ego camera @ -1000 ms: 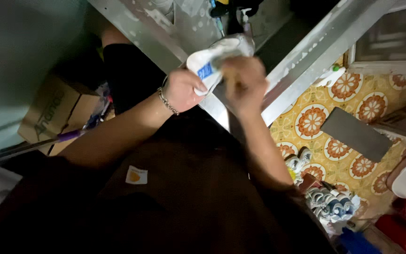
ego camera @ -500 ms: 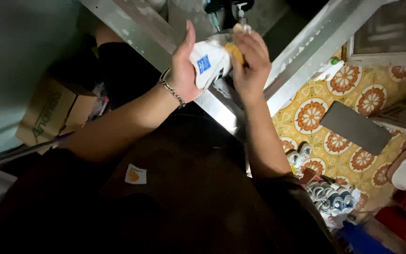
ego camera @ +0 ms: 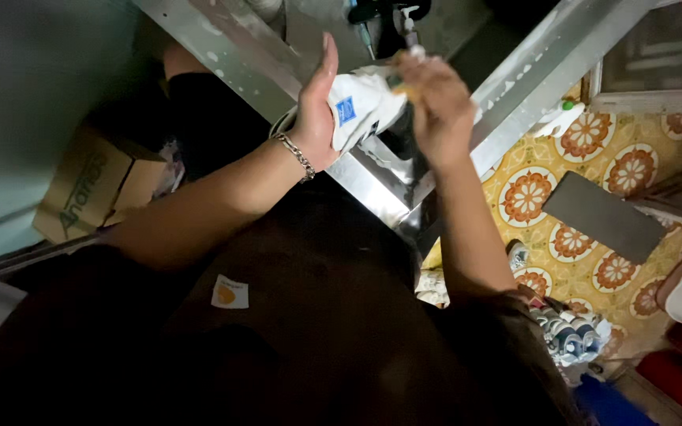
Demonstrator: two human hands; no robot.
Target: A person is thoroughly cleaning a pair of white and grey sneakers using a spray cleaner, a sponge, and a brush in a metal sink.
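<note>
Left hand, fingers extended, supports a white shoe above the steel sink. Right hand grasps a small yellowish object, pressed against the shoe's upper.

Left hand cradles white shoe over steel sink; right hand presses yellowish scrubber against it.

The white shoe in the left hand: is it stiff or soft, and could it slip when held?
The shoe probably bends a little: its fabric sides crease under the left hand. It seems light, since one hand holds it up. If wet over the sink, it may be slippery; the right hand steadies it.
</note>
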